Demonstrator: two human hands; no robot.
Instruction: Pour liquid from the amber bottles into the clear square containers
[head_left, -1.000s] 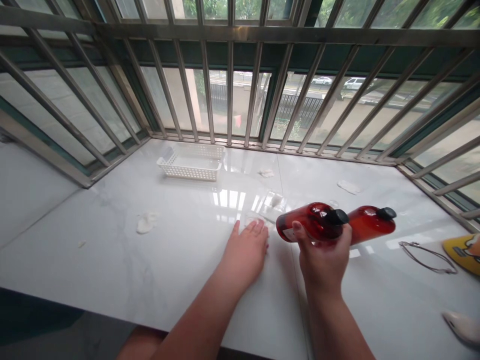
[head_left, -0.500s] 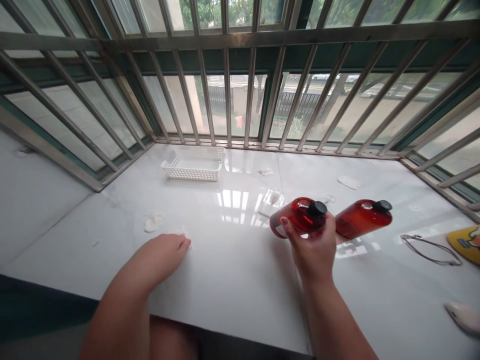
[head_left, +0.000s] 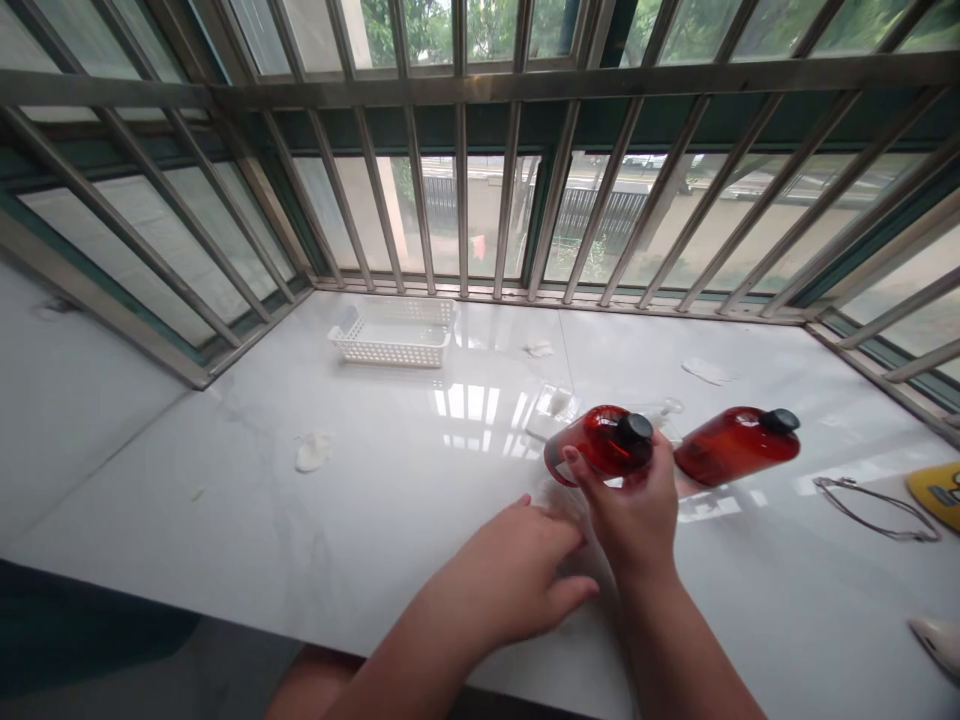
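My right grip (head_left: 637,520) is wrapped round a black-capped red bottle (head_left: 589,440), right of centre; my left grip (head_left: 517,575), palm down over the white surface (head_left: 390,520), sits just nearside, and I can't tell whether it's holding anything. Second red bottle (head_left: 731,447) just rightward, white basket (head_left: 397,352) further back, left.

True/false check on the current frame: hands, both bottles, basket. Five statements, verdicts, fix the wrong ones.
1. The right hand holds a red bottle. True.
2. The left hand is nearer the front edge of the white tabletop than that bottle is. True.
3. A second red bottle is right of the right hand. True.
4. The second red bottle is uncapped. False: its black cap is on.
5. The white perforated basket is at the front right. False: back left.
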